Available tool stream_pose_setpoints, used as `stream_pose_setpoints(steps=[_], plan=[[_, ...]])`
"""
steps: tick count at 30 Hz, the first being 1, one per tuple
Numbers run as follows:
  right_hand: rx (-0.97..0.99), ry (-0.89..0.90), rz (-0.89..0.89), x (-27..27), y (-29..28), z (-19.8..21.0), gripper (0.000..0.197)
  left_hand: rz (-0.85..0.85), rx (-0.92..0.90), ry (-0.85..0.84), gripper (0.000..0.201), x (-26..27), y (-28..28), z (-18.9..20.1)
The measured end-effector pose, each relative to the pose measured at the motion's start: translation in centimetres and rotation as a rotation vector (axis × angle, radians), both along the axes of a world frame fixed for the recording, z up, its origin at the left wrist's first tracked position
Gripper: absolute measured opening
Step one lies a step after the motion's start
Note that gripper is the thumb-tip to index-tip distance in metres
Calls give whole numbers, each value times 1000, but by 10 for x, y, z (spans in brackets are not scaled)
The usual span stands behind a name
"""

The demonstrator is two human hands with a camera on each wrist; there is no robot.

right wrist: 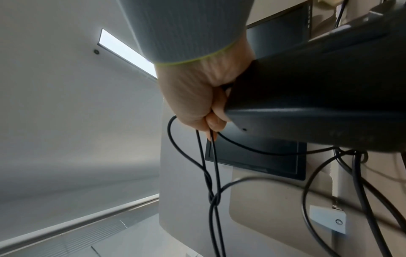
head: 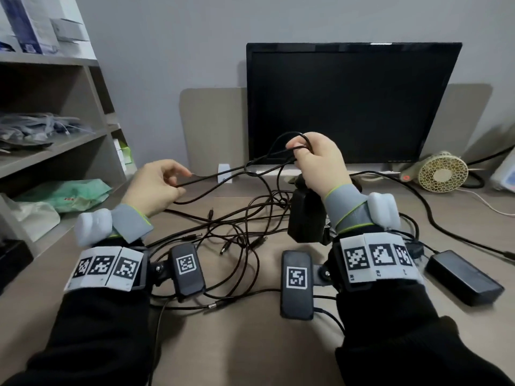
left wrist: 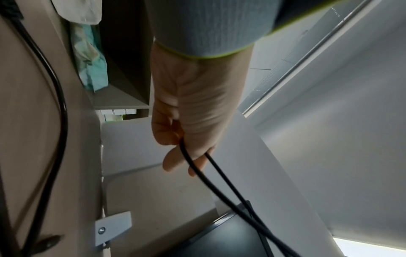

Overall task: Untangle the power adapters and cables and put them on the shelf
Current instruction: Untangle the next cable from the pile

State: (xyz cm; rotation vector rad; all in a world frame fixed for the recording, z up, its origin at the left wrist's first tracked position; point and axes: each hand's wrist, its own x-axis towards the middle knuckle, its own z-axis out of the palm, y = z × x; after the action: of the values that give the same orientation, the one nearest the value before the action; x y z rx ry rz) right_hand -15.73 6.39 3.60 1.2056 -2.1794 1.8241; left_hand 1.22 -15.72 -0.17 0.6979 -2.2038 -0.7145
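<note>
A tangle of thin black cables (head: 237,227) with barrel plugs lies on the desk. My left hand (head: 164,182) pinches a loop of one black cable (head: 220,175) that stretches across to my right hand (head: 317,160). The right hand, raised before the monitor, grips several coiled loops of that cable. A black power adapter (head: 306,215) hangs upright under its palm, pressed against the curled fingers (right wrist: 217,114) in the right wrist view. The cable strands (right wrist: 214,200) cross in a knot below that hand. The left wrist view shows two strands (left wrist: 219,182) leaving the left hand (left wrist: 186,121).
A second black adapter (head: 464,277) lies on the desk at the right. The shelf unit (head: 55,146) stands at the left with bags and a green packet (head: 72,193) on it. Behind are a black monitor (head: 351,101) and a small fan (head: 443,171).
</note>
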Motion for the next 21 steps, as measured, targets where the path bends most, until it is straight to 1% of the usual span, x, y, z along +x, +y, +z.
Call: stream_pose_setpoints(steps=[1,3,5,7,8,10,13,15,16,17,19,21], plan=[[-16,-2,-20,-1,0,2,26,29,-19,-12,32,2,-6,-5],[-90,-21,-101,-7,7,9,25,81,-26,-90,34,11,-23,-21],[-204,-59,-192,-18,20,19,27,146,37,-184,32,21,-37,-43],[-269,-95,-192,-30,30,23,23,195,140,-214,25,28,-42,-55],[-252,-101,-170,-32,31,22,22,189,168,-212,26,29,-41,-54],[-165,-108,-129,-32,28,16,25,108,165,-238,31,24,-31,-43],[-47,-138,-82,-25,18,9,27,-30,69,-270,47,13,-8,-16],[0,-183,-29,-18,14,7,26,-65,-32,-217,56,7,10,2],[13,-198,7,-15,13,7,26,-70,-80,-165,56,3,19,10],[28,-199,47,-11,12,7,26,-73,-118,-98,50,-2,29,17],[88,-153,122,-4,11,6,27,-91,-148,15,34,-13,50,28],[155,-101,208,2,10,6,29,-136,-117,58,27,-25,67,33]])
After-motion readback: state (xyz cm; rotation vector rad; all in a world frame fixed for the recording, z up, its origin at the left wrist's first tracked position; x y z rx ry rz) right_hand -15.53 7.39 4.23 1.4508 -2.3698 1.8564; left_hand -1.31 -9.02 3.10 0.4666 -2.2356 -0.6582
